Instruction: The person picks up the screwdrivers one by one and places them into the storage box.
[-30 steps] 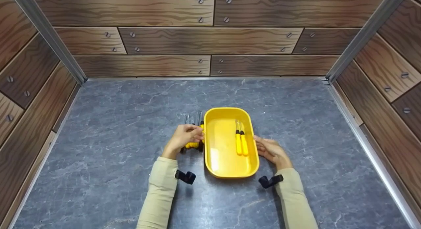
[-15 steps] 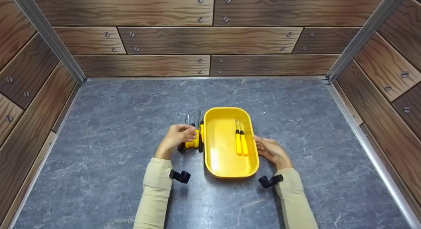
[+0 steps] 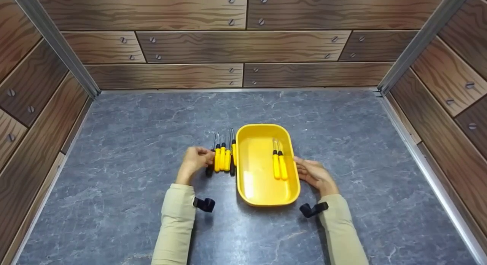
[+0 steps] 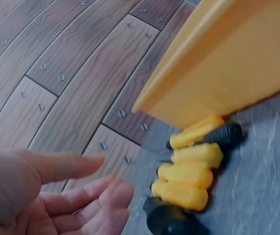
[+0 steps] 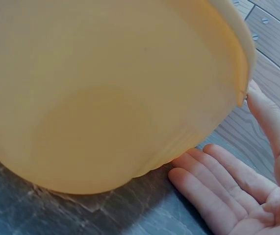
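A yellow tray point(image 3: 254, 164) stands on the table, with two screwdrivers lying side by side in it, one yellow-handled screwdriver point(image 3: 276, 166) left of the other. To the tray's left is a row of several screwdrivers point(image 3: 222, 160), some yellow-handled, some black-handled. My left hand point(image 3: 196, 159) is at the row's left end, beside a black-handled screwdriver point(image 4: 171, 219); the left wrist view shows thumb and fingers apart, holding nothing. My right hand point(image 3: 314, 174) touches the tray's right side, thumb at the rim and straight fingers low against the wall point(image 5: 105, 122).
Grey marbled table surface point(image 3: 152, 124) surrounds the tray. Wood-patterned panels point(image 3: 243, 46) enclose the back and both sides, with a metal strip point(image 3: 430, 189) along the right edge.
My left hand has moved left, away from the tray and along the row, uncovering the yellow handles. The right hand and the tray have stayed in place.
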Available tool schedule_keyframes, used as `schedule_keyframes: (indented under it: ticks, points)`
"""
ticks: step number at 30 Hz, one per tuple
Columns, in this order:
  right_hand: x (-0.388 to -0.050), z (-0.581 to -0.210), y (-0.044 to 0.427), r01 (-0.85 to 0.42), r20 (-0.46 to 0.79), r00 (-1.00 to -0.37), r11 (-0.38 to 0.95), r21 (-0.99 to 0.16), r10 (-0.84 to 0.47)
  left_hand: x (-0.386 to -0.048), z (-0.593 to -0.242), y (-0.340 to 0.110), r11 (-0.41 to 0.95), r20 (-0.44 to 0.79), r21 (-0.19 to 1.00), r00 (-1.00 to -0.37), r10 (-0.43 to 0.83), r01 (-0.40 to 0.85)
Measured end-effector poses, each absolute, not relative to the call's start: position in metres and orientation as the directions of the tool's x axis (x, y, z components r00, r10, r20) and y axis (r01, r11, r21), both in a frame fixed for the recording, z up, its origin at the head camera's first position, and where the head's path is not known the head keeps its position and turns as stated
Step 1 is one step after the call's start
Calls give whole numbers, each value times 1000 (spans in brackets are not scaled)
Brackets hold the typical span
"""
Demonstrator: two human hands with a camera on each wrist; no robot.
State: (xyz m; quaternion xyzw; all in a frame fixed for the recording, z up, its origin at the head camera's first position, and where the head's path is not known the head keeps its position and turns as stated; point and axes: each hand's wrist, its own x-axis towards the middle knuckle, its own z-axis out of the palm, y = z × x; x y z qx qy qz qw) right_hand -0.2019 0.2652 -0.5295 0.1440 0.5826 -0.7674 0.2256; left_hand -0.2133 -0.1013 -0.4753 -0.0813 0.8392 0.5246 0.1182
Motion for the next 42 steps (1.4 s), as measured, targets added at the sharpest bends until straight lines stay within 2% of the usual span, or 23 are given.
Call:
schedule_keyframes:
  ticks: [6, 17, 29, 42]
  points:
    - [-202, -530, 265, 511, -479, -859, -222, -831, -181, -212, -481, -105, 612, -232, 742, -961, -150, -275]
    - [-202, -530, 266, 512, -488, -858, -212, -832, -158, -211, -487, -106, 694, -226, 670, -963, -146, -263]
    - [-202, -529, 265, 512, -487, -858, -192, -838, -162, -213, -493, -105, 711, -304, 635, -944, -129, -302]
    - [-202, -529, 265, 508, -482, -860, -214, -834, -166, -216, -496, -103, 706, -320, 638, -940, -122, -309]
